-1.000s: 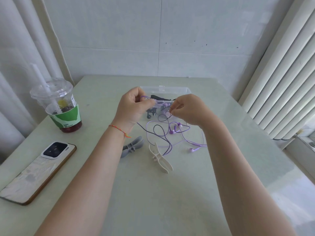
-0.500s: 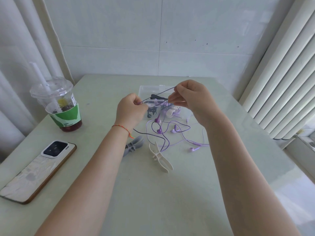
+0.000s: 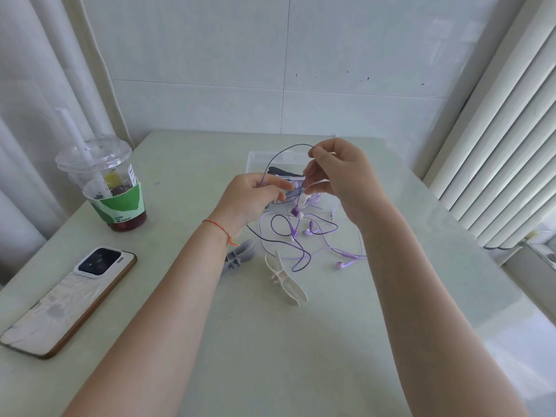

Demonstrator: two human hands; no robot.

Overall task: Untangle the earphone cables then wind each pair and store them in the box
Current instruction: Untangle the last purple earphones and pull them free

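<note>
Pinching the dark purple cable in our left hand and right hand, we hold it looped above the clear box; tangled lilac earphones trail onto the table.

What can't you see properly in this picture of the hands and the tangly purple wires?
- Head view: the near part of the clear box and what lies in it, hidden behind the left hand and right hand.
- Where the dark purple cable ends, lost inside both hands.
- How the cables in the tangle cross: too thin to follow.
- The grey clip, partly covered by the left wrist.
</note>
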